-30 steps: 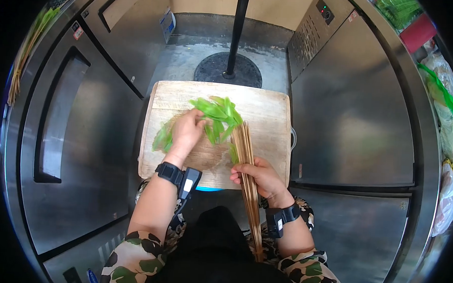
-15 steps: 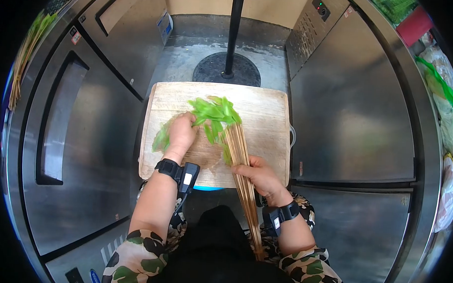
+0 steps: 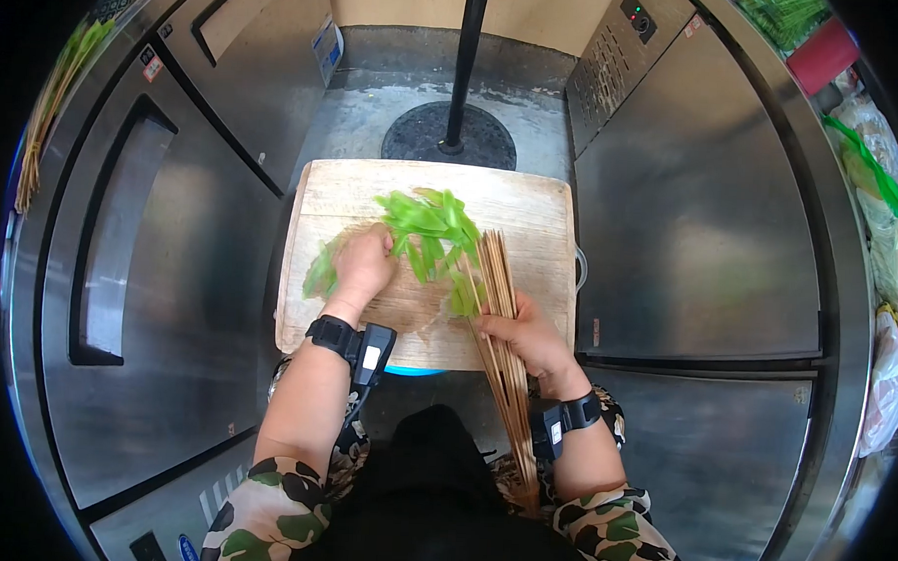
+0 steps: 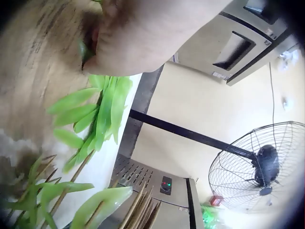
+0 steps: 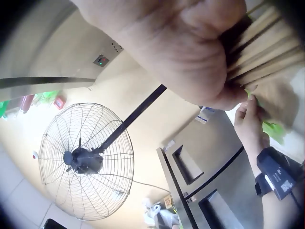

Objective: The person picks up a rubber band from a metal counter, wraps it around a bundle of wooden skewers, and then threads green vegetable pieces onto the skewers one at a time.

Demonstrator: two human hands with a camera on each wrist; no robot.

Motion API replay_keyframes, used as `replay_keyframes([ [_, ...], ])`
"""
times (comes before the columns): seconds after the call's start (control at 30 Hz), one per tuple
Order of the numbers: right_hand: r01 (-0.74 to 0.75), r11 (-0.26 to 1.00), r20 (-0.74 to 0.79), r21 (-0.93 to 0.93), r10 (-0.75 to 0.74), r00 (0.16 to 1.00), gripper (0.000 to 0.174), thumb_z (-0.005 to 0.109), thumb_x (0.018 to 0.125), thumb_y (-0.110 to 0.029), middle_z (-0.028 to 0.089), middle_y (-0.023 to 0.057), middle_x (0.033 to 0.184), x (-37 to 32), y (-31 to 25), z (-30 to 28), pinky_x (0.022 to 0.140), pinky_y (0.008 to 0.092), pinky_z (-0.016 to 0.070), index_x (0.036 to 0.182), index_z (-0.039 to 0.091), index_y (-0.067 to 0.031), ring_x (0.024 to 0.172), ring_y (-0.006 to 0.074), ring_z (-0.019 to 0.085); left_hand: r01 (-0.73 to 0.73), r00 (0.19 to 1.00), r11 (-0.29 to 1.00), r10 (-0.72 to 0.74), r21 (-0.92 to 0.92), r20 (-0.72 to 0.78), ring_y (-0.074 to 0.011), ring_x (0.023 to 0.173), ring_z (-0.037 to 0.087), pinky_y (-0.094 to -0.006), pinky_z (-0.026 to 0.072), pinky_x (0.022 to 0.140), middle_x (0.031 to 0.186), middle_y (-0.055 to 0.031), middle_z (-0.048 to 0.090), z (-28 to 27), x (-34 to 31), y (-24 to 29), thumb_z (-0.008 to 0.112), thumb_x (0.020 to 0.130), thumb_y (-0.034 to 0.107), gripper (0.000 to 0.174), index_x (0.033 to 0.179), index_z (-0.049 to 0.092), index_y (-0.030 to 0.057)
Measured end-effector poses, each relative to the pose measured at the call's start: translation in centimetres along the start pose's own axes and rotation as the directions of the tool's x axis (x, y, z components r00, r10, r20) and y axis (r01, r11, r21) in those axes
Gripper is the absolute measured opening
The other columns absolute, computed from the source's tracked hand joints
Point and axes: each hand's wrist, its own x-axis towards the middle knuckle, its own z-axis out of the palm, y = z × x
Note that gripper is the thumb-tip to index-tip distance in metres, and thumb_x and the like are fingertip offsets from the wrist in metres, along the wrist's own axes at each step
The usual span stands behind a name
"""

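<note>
My right hand (image 3: 534, 339) grips a bundle of thin wooden skewers (image 3: 502, 282) over the board's right side; in the right wrist view the skewers (image 5: 267, 45) fan out beyond the palm. Green slices are on some skewers, and a pale green piece (image 4: 102, 206) is pierced by one in the left wrist view. My left hand (image 3: 363, 265) is at the left edge of a pile of green slices (image 3: 426, 220), its fingers curled, with a bit of green (image 4: 85, 51) pinched at the fingertips in the left wrist view. More slices (image 3: 321, 274) lie left of that hand.
The wooden board (image 3: 531, 209) lies in front of my lap. A black pole (image 3: 466, 73) on a round base (image 3: 415, 131) stands behind it, carrying a wire fan (image 4: 267, 162). Steel cabinets (image 3: 698, 220) flank both sides; bags (image 3: 875, 256) lie along the far right edge.
My right hand and the skewer bundle have moved slightly right, and the skewers are spread apart more. My left hand has drawn back a little from the pile since the earliest view.
</note>
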Motion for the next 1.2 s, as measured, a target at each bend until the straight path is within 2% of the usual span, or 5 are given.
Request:
replay_keyframes([
  [0.17,0.003,0.999,-0.056,0.040,-0.001,0.998,0.013,0.061,0.078,0.000,0.058,-0.0002,0.073,0.0,0.0,-0.1,0.057,0.0207,0.0431,0.089,0.057,-0.0033,0.062,0.0073,0.052,0.006,0.999,0.867,0.015,-0.498,0.037,-0.0192,0.078,0.060,-0.0328,0.0479,0.069,0.078,-0.0057,0.062,-0.9,0.5,-0.7,0.056,0.075,0.003,0.015,0.089,0.058,0.0086],
  [0.3,-0.024,1.000,-0.028,0.005,0.024,0.999,0.011,0.062,0.077,0.001,0.058,0.0032,0.068,0.6,0.9,0.6,0.051,0.0203,0.0418,0.085,0.057,-0.0033,0.055,0.0086,0.053,0.175,0.979,0.413,0.022,-0.894,0.201,-0.0119,0.080,0.057,-0.0254,0.0500,0.070,0.080,-0.0013,0.057,-2.4,-0.4,1.4,0.049,0.078,-0.005,0.023,0.098,0.056,0.0051],
  [0.6,-0.029,1.000,-0.005,0.002,0.029,1.000,0.009,0.064,0.079,-0.002,0.058,0.0022,0.069,1.2,1.5,1.0,0.049,0.0185,0.0415,0.085,0.057,-0.0037,0.055,0.0067,0.053,0.303,0.952,0.058,-0.056,-0.951,0.300,-0.0124,0.084,0.056,-0.0238,0.0502,0.073,0.095,-0.0071,0.055,-3.4,-1.2,3.7,0.055,0.083,-0.002,0.037,0.118,0.044,0.0038],
  [0.9,-0.044,0.999,-0.013,-0.006,0.044,0.999,0.011,0.066,0.077,-0.003,0.058,0.0013,0.068,1.2,0.7,1.8,0.049,0.0198,0.0415,0.083,0.056,-0.0043,0.057,0.0069,0.053,0.317,0.947,0.101,0.029,-0.943,0.321,-0.0120,0.090,0.058,-0.0248,0.0470,0.079,0.097,-0.0068,0.062,-2.6,-1.6,4.3,0.058,0.082,-0.002,0.051,0.128,0.039,0.0078],
  [1.2,-0.006,1.000,0.017,-0.029,0.007,1.000,0.010,0.065,0.078,-0.003,0.060,0.0024,0.070,1.2,1.0,1.8,0.051,0.0189,0.0422,0.085,0.058,-0.0046,0.058,0.0068,0.054,0.377,0.916,0.188,0.071,-0.907,0.395,-0.0074,0.075,0.057,-0.0194,0.0505,0.067,0.083,-0.0012,0.059,-2.8,-2.0,4.3,0.058,0.083,-0.001,0.049,0.128,0.045,0.0134],
])
